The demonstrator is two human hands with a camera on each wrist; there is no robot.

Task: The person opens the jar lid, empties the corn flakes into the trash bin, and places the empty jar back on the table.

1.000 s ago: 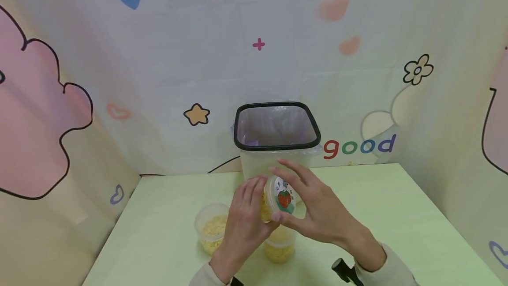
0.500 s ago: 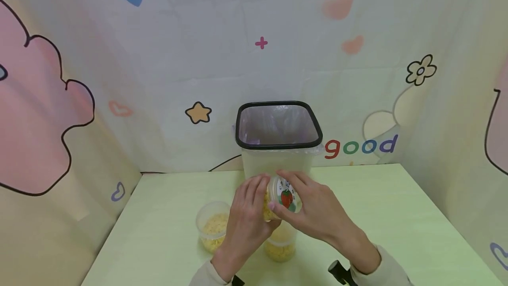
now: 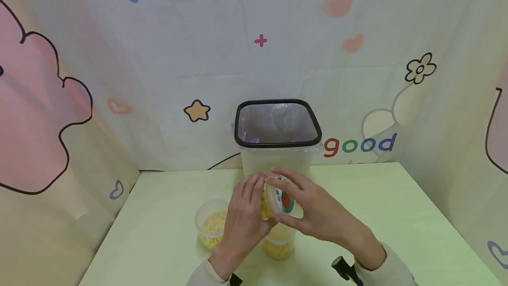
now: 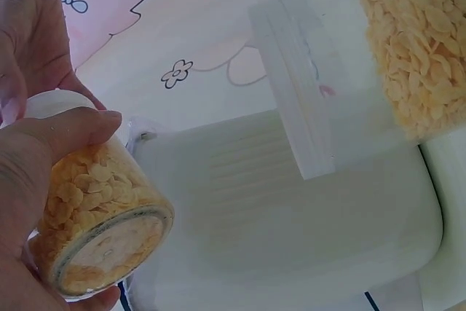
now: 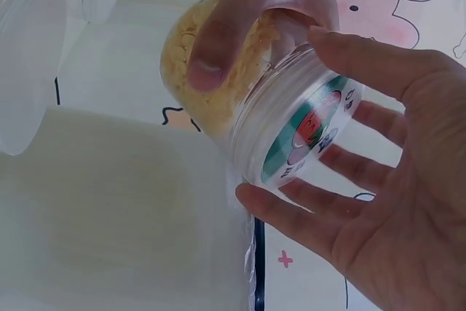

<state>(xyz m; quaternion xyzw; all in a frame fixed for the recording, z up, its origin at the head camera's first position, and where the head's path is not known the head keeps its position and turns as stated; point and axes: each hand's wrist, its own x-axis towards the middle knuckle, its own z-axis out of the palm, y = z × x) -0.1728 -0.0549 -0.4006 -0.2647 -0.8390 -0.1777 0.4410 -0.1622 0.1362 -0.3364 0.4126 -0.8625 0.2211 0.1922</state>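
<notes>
A small clear jar (image 3: pixel 266 206) of yellow flakes is held tilted above the table, its lid facing right. My left hand (image 3: pixel 245 215) grips the jar body; in the left wrist view the thumb lies across the jar (image 4: pixel 102 194), whose base points towards the camera. My right hand (image 3: pixel 323 208) has its thumb and fingertips round the edge of the lid (image 5: pixel 313 130), which bears a strawberry picture. The lid sits on the jar's mouth. Below the hands stands an uncovered clear tub (image 3: pixel 278 249) with flakes, and a second such tub (image 3: pixel 210 228) stands to the left, partly behind my left hand.
A pale bin with a black rim (image 3: pixel 278 145) and a plastic liner stands at the back of the light green table (image 3: pixel 369 215). Behind it hangs a printed curtain (image 3: pixel 190 47) with cartoon figures.
My right hand's fingers have turned back and forth at the lid, closing over it half a second ago and now spread along its edge. The left hand and jar have hardly moved.
</notes>
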